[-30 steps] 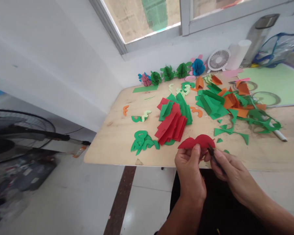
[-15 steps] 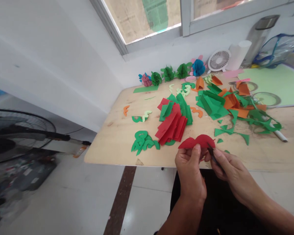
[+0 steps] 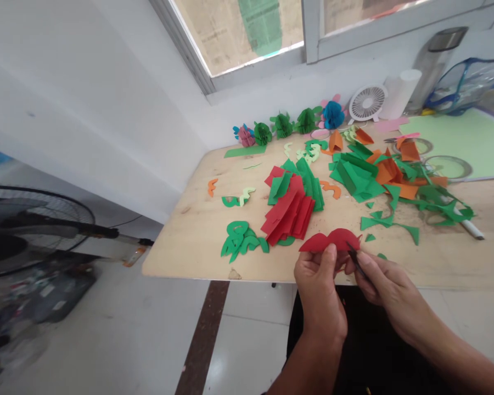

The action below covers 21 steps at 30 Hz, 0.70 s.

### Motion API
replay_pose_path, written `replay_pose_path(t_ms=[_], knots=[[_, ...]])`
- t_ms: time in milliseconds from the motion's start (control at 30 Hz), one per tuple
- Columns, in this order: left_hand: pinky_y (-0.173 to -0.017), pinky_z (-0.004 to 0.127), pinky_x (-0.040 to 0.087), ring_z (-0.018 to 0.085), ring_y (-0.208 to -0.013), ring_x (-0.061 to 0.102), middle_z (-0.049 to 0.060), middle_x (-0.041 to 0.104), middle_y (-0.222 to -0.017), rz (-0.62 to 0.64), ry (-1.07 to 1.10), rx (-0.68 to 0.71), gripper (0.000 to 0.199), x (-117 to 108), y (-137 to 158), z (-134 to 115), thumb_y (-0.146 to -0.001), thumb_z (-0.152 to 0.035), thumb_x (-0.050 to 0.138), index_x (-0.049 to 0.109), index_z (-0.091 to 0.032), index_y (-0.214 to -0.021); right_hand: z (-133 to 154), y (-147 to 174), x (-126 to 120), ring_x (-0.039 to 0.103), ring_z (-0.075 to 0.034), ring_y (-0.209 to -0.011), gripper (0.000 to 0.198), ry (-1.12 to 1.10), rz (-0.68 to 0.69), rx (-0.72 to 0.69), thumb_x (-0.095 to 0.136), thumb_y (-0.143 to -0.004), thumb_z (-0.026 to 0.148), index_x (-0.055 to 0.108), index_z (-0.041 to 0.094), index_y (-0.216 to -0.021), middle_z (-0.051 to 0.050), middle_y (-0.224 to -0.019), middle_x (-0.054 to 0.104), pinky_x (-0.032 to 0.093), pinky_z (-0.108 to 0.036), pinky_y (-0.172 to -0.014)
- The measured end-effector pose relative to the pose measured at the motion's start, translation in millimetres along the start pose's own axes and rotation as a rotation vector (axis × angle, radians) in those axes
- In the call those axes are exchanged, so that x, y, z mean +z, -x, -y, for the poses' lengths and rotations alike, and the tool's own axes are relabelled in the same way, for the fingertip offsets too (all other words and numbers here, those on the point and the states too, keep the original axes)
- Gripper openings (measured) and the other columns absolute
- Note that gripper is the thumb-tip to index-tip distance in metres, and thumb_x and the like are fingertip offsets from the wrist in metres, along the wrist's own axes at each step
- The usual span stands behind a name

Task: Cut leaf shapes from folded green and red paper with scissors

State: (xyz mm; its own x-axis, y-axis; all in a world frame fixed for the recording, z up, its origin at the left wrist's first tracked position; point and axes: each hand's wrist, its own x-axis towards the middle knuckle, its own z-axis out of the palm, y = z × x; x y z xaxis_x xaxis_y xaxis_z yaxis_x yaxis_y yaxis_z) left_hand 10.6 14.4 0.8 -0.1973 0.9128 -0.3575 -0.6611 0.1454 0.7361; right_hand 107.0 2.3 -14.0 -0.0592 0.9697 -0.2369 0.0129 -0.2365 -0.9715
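Observation:
Between thumb and fingers, my left hand (image 3: 323, 280) pinches a red paper piece (image 3: 319, 241) with a double-curved top edge, near the table's front edge. My right hand (image 3: 385, 280) is closed round dark scissors (image 3: 356, 260); their tips lie against the right part of the red paper. The handles are mostly hidden by my fingers. Just beyond my hands lies a stack of folded red paper (image 3: 290, 214), partly over folded green paper (image 3: 313, 184). Cut green paper curves (image 3: 241, 241) lie in a heap to the left.
Green and orange paper scraps (image 3: 389, 214), a white marker (image 3: 471, 227) and tape rolls (image 3: 448, 166) are on the right. Paper flowers (image 3: 283, 125), a small white fan (image 3: 368, 104) and a steel bottle (image 3: 434, 66) line the wall. A large floor fan (image 3: 37, 230) stands left of the table.
The scissor tips have shifted very slightly against the red paper. My left hand keeps its pinch, and the papers on the table lie as before.

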Motion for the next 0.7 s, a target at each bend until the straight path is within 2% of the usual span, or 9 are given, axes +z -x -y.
replay_pose_path(t_ms=[200,500,700], knots=[[-0.069,0.029,0.048,0.013,-0.066,0.062,0.005,0.069,-0.075,-0.019,-0.015,-0.003,0.013,-1.7,0.0,0.9,-0.076,-0.021,0.067,0.062,-0.013,-0.084,-1.6,-0.5,-1.0,0.027,-0.010,-0.043,0.047,0.020,0.001,0.034,0.045,-0.088,0.058,0.053,0.019,-0.063,0.007,-0.048,0.032,0.024,-0.024,-0.042],[-0.061,0.024,0.046,0.013,-0.064,0.061,0.005,0.069,-0.076,0.020,0.000,-0.005,0.011,0.6,3.1,-2.1,-0.076,-0.021,0.066,0.063,-0.014,-0.083,-1.0,1.2,-0.6,0.025,-0.009,-0.043,0.046,0.004,-0.005,0.064,0.046,-0.087,0.059,0.056,0.018,-0.067,0.008,-0.047,0.029,0.019,-0.023,-0.041],[-0.070,0.028,0.050,0.015,-0.067,0.064,0.005,0.069,-0.076,0.020,-0.004,-0.018,0.015,0.1,2.9,-5.1,-0.073,-0.020,0.068,0.063,-0.014,-0.086,-5.2,-0.6,-2.6,0.026,-0.010,-0.044,0.047,0.018,0.012,0.063,0.045,-0.087,0.060,0.055,0.018,-0.067,0.007,-0.049,0.030,0.019,-0.024,-0.043]])
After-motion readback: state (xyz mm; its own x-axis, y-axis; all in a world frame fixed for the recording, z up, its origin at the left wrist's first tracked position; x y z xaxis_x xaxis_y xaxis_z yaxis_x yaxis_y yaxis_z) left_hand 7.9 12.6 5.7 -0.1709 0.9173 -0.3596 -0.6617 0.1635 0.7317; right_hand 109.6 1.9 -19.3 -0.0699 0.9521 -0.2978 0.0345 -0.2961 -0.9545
